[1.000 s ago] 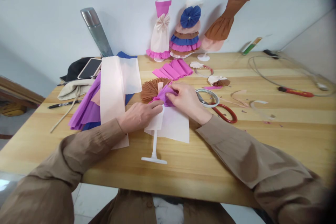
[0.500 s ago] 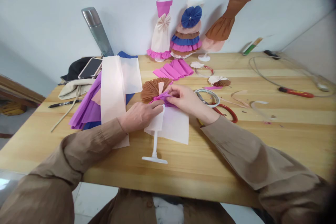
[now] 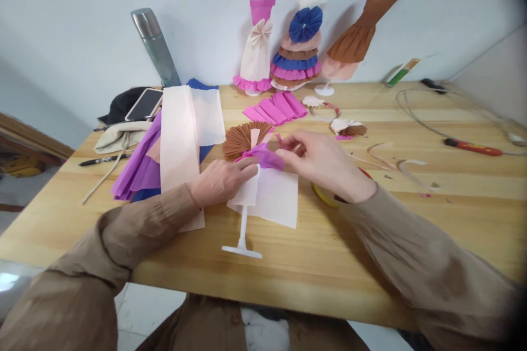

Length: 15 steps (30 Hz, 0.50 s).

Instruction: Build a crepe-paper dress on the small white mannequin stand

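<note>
At frame centre, your left hand [image 3: 221,180] grasps the paper-clad, white-stemmed mannequin [image 3: 247,193]; your right hand [image 3: 323,162] sits alongside, grip indeterminable.

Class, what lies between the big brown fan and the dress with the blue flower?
In the head view, the pleated pink paper lies between them.

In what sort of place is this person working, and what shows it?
It looks like a craft workspace, perhaps in a home or small studio; I cannot tell which. Three small clothed dress forms, a pink pleated strip and pale sheets on the wooden table suggest it.
</note>
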Each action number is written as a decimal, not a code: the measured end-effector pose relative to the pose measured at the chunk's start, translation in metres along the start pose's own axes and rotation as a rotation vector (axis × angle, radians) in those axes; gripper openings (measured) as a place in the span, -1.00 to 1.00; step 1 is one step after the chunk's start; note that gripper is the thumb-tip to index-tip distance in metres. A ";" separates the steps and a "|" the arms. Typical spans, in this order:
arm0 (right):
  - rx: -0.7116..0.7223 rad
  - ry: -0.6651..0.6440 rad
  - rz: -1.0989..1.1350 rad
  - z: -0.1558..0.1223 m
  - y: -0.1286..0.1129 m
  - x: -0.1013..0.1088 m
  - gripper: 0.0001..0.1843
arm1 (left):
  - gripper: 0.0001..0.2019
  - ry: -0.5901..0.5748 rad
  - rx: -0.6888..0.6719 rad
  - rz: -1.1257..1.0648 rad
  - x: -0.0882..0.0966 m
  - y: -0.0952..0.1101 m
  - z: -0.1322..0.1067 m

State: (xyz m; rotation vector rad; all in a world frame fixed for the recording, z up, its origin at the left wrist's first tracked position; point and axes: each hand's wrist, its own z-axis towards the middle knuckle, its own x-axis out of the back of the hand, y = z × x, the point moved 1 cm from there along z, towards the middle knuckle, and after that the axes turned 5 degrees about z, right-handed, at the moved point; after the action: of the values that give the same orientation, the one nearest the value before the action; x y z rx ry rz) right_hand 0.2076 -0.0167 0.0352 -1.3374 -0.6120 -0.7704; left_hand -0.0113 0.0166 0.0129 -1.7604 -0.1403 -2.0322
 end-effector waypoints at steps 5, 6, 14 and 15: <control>-0.019 -0.255 -0.176 -0.021 0.009 -0.004 -0.52 | -0.75 -0.024 0.015 -0.085 0.000 -0.002 -0.001; -0.026 -0.266 -0.168 -0.023 0.012 -0.008 -0.56 | -0.75 -0.026 0.020 -0.098 0.000 -0.002 -0.001; -0.086 -0.226 0.193 -0.019 0.021 -0.020 -0.70 | -0.76 -0.015 0.023 -0.174 -0.005 -0.003 -0.004; -0.105 -0.211 0.251 -0.019 0.021 -0.020 -0.70 | -0.75 -0.018 0.019 -0.176 -0.006 -0.004 -0.004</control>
State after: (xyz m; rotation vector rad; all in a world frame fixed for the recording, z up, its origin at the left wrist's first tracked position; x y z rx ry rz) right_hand 0.2105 -0.0317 0.0038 -1.5711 -0.5610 -0.4666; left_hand -0.0156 0.0201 0.0071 -1.8110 -0.3305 -2.1291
